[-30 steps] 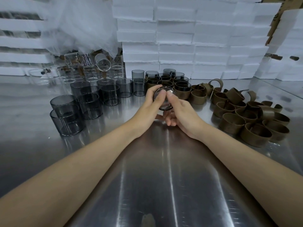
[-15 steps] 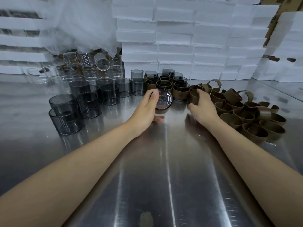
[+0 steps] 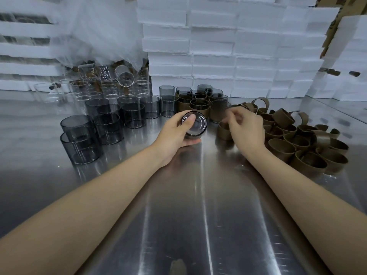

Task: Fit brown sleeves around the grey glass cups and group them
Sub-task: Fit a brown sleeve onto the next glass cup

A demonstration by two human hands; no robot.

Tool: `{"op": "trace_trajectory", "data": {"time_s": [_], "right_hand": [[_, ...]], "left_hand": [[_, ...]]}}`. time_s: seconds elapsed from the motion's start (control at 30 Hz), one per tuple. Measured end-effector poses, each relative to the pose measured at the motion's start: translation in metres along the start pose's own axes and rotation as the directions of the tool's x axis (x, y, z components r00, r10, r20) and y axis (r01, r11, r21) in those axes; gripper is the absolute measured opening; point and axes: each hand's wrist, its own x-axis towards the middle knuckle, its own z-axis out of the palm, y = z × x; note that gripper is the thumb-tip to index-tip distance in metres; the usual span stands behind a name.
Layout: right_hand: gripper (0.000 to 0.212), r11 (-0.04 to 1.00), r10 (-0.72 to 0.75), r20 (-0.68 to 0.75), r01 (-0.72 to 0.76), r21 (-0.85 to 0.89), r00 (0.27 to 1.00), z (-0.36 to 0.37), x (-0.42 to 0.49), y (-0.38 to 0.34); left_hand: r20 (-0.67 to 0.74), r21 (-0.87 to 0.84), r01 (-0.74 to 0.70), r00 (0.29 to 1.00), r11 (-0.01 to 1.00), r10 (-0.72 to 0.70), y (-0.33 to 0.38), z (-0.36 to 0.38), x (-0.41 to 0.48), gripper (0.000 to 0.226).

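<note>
brown sleeve (image 3: 223,133) now clear of pile (image 3: 309,155) in closed right grip (image 3: 246,132); left grip (image 3: 172,135) closed round grey cup (image 3: 195,126)

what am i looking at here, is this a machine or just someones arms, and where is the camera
No machine: one camera worn on a person's head looks down at their two bare arms over a shiny metal table. The left hand grips a grey glass cup, tipped toward the camera. The right hand curls over a loose brown sleeve; blur hides whether it grips. On the left stand bare grey cups, on the right lies a sleeve pile, and sleeved cups are grouped behind, before white foam boxes.
</note>
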Motion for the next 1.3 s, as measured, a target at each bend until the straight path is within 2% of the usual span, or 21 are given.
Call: {"op": "trace_trajectory", "data": {"time_s": [0.07,0.17,0.23,0.3,0.43,0.6,0.73,0.83,0.93,1.03,1.17,1.3], "right_hand": [[0.023,0.997,-0.069,-0.003,0.069,-0.023,0.998,-0.001,0.001,0.0],[0.03,0.986,-0.161,0.193,0.166,-0.013,0.968,0.0,0.003,0.004],[0.03,0.981,-0.169,0.306,0.19,-0.04,0.937,0.003,0.002,0.004],[0.03,0.975,-0.173,0.307,0.207,-0.08,0.936,0.005,0.002,0.002],[0.034,0.994,-0.104,0.181,0.109,-0.014,0.978,0.003,0.002,0.0],[0.03,0.986,0.104,0.285,-0.135,0.094,0.953,0.001,0.003,0.006],[0.017,0.973,0.125,0.28,-0.172,0.151,0.952,0.004,0.003,0.006],[0.011,0.938,0.132,0.212,-0.192,0.29,0.968,0.005,0.003,0.003],[0.007,0.9,0.122,0.11,-0.157,0.406,0.986,0.004,0.003,-0.003],[0.014,0.9,0.058,0.041,-0.07,0.431,0.997,0.003,-0.001,-0.009],[0.025,0.912,-0.065,-0.035,0.073,0.404,0.997,0.002,-0.01,-0.019],[0.01,0.935,-0.23,-0.048,0.235,0.266,0.972,0.002,-0.017,-0.026]], "left_hand": [[0.016,0.0,0.018,1.0,1.0,-0.018,0.001,0.0,0.0,0.03],[0.048,0.027,0.005,0.999,1.0,-0.006,-0.001,0.0,0.0,0.041],[0.065,0.049,-0.013,0.998,0.999,0.01,-0.001,0.0,-0.001,0.047],[0.08,0.067,-0.019,0.997,0.998,0.014,-0.001,0.0,-0.001,0.05],[0.063,0.026,0.009,0.998,1.0,-0.01,0.001,0.001,-0.001,0.036],[0.038,0.063,0.001,0.999,0.998,-0.004,0.001,0.002,0.0,0.038],[0.037,0.057,0.017,0.999,0.998,-0.019,0.003,0.002,-0.001,0.032],[0.03,0.032,0.027,0.999,0.999,-0.028,0.005,0.002,-0.002,0.028],[0.04,0.045,0.005,0.999,0.999,-0.007,0.006,0.001,-0.004,0.029],[0.047,0.055,-0.009,0.999,0.998,0.007,0.007,0.002,-0.006,0.029],[0.059,0.068,-0.022,0.998,0.997,0.018,0.008,0.003,-0.008,0.03],[0.042,0.1,-0.025,0.999,0.995,0.021,0.008,0.004,-0.007,0.029]]}}
